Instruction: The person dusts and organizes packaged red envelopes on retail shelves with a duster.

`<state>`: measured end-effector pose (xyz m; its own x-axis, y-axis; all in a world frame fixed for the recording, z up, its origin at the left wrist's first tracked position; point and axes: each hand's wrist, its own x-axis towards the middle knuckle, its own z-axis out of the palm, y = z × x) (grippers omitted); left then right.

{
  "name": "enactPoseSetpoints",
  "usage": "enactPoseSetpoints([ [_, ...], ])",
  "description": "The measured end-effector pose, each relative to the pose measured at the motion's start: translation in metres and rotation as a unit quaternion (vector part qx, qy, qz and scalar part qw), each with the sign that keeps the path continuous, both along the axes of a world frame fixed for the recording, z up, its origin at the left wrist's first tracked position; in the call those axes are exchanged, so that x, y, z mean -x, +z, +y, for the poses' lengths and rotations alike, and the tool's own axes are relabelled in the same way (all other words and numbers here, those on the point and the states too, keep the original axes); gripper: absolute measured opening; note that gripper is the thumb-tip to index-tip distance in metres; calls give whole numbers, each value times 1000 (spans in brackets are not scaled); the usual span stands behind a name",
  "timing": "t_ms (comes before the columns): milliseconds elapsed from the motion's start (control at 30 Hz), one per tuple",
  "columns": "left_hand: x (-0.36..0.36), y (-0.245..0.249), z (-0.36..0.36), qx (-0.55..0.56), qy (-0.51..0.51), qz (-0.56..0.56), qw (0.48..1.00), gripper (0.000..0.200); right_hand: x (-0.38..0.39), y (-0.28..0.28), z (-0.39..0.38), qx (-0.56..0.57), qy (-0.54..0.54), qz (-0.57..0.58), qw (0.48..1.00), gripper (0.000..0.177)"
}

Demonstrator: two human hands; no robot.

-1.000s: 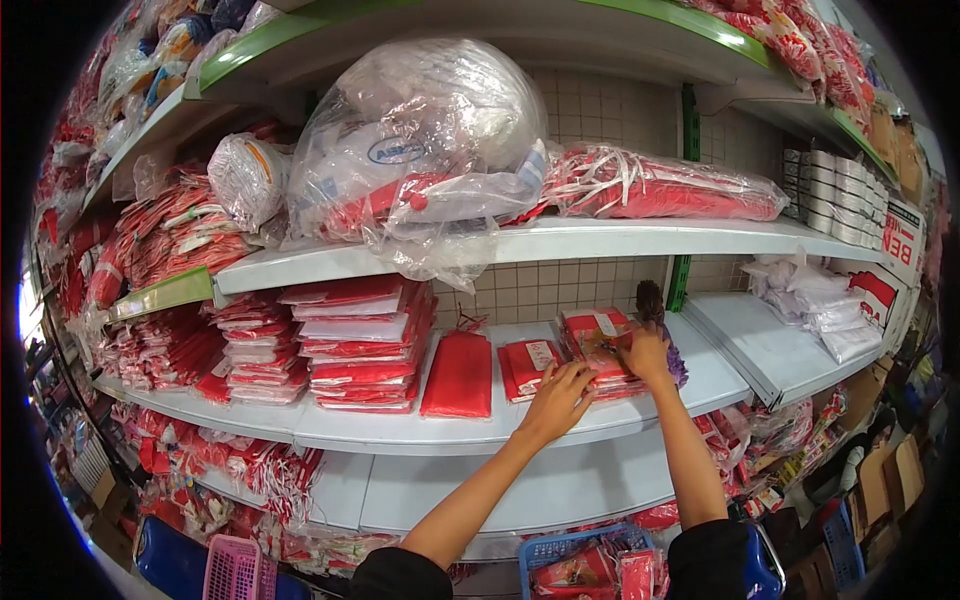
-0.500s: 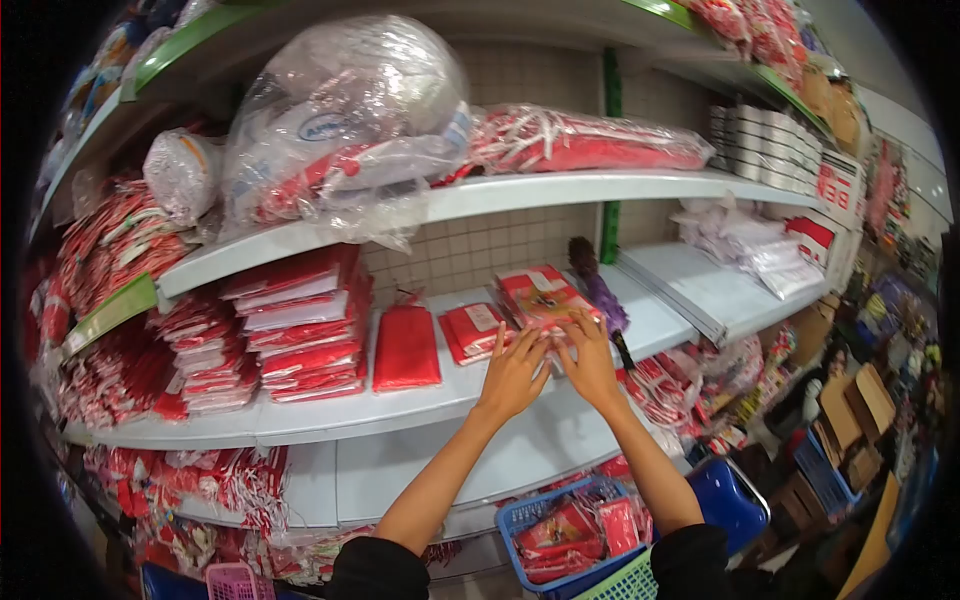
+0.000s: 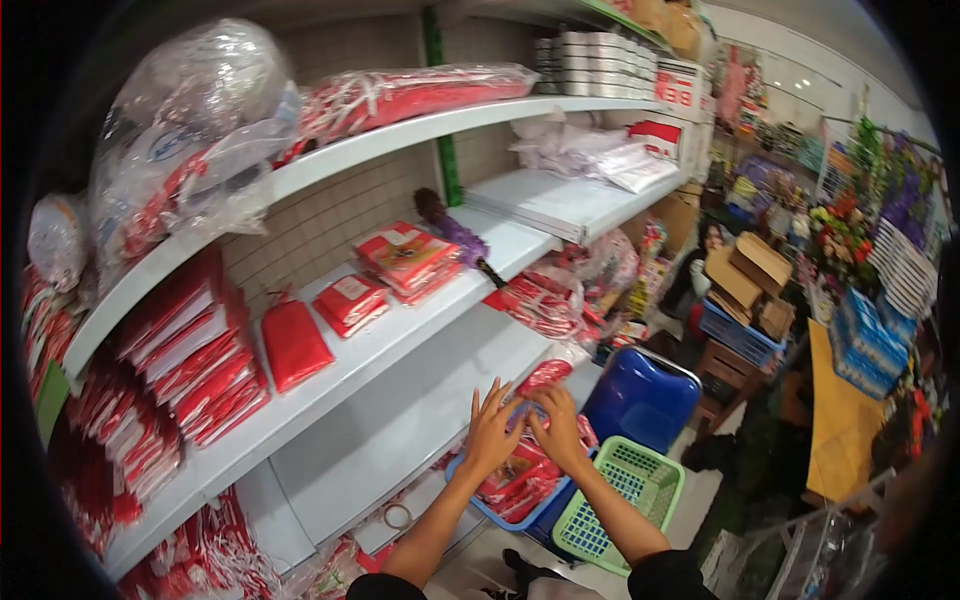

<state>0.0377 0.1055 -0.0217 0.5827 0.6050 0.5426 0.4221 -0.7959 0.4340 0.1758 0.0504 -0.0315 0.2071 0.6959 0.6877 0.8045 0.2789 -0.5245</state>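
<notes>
My left hand hovers with fingers spread over the blue basket, which holds red packets in clear plastic. Beside it my right hand is also above the basket, fingers apart and slightly bent, with nothing visible in it. Just beyond my fingertips shows a red plastic-wrapped bundle. A stack of red picture packets lies up on the shelf, out of reach of both hands. Next to it are a smaller red packet pile and a plain red packet.
A green basket and a blue stool stand to the right. The shelf edge runs along my left. A purple duster rests on the shelf. Cardboard boxes are farther right.
My view has turned right and down. Both hands have left the picture packets on the shelf and moved down over the blue basket. The packets stay on the shelf.
</notes>
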Motion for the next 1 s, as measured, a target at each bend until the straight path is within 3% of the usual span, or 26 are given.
enactPoseSetpoints([
  [200, -29, -92, -44, 107, -58, 48, 991, 31, -31, -92, -95, 144, -120, 46, 981, 23],
  [400, -61, -200, -67, 233, -92, 142, 958, 35, -83, -189, -164, 424, -139, 123, 886, 31],
  [533, -78, -255, -76, 290, -58, 198, 934, 36, -117, -271, -176, 444, -77, 165, 877, 38],
  [600, -83, -279, -72, 302, -36, 164, 938, 33, -127, -299, -172, 439, -51, 169, 881, 39],
  [633, -86, -282, -68, 314, -13, 145, 938, 32, -127, -288, -167, 472, -59, 164, 864, 30],
  [700, -91, -283, -61, 336, 70, 80, 936, 30, -131, -272, -148, 482, -59, 157, 860, 36],
  [800, -84, -288, -41, 226, 160, 11, 961, 27, -130, -278, -118, 446, -4, 215, 869, 32],
  [833, -82, -303, -30, 295, 192, -18, 936, 23, -127, -282, -105, 412, 23, 191, 891, 32],
  [867, -77, -317, -16, 309, 191, -22, 932, 23, -123, -286, -92, 376, 51, 167, 910, 31],
  [933, -66, -335, 8, 335, 187, -30, 923, 23, -112, -274, -66, 430, 51, 177, 884, 36],
  [1000, -60, -348, 27, 324, 232, 37, 916, 34, -105, -294, -38, 361, 93, 166, 913, 38],
])
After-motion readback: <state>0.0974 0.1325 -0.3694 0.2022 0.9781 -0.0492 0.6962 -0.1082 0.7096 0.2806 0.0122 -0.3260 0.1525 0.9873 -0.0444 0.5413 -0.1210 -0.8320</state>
